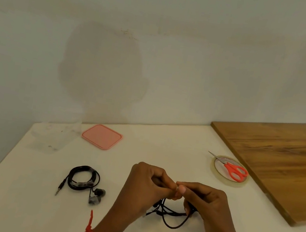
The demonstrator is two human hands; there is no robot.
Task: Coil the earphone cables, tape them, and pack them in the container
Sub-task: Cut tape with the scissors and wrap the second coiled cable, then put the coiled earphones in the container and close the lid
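The left hand (144, 184) and right hand (204, 200) pinch the loose black earphone cable (173, 214) where their fingers (182, 189) meet, its loops hanging directly beneath, strung left-to-right between them.

white table (163, 148) | pink lid (102, 136) | coiled earphones (82, 184) | tape roll (219, 175) | wooden board (282, 161)

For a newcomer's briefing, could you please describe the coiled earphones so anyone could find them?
On the white table, just left of the left hand, lie the coiled earphones. Unlike the loose cable nearby, they form a neat taped loop.
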